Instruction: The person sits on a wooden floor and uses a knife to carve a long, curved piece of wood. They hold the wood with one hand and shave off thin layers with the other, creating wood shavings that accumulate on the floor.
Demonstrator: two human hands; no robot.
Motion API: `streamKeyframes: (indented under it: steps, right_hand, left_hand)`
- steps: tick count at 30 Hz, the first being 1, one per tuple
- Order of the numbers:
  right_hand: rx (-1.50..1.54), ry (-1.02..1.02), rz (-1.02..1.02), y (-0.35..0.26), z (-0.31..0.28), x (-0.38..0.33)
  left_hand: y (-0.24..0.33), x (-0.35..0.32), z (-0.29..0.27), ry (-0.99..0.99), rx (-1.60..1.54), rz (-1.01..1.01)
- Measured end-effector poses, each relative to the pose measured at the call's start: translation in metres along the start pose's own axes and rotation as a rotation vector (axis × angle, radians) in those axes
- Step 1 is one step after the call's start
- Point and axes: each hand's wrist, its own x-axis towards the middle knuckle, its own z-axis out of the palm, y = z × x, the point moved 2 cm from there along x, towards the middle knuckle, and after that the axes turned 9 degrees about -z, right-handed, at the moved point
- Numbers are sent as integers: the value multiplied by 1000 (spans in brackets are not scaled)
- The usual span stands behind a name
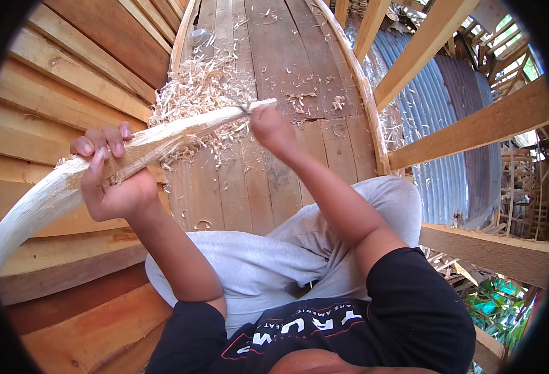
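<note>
Pale wooden pole [187, 128] — partly shaved, tan patches, narrowing toward upper right, slanted above left edge of plank floor [315, 149]. Dark blade [244, 110] — mostly hidden, at narrow end.

- Left hand [125, 192] grips the pale wooden pole [176, 133]
- Right hand [272, 129] holds a dark blade [244, 110] near the pole's narrow tip
- Curled shavings [190, 93] lie on floorboards [276, 56], mostly beyond the pole

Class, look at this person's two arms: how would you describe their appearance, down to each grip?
The left sleeve and right sleeve are short, dark and unmarked where visible, leaving both forearms bare. The left grip and right grip are bare human hands, with no glove, watch or bracelet showing.
</note>
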Motion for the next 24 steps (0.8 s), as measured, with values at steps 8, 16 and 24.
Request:
streamKeyframes:
  steps: [8,16,24]
  right_hand:
    - [16,-43,-16,-29,-1,-15]
    - [2,1,1,-23,-3,-12]
    - [2,80,41,46,7,17]
  left_hand:
    - [1,2,-4,8,-16,-25]
    - [-1,0,0,-19,-22,-19]
    - [-3,3,-2,-6,-27,-24]
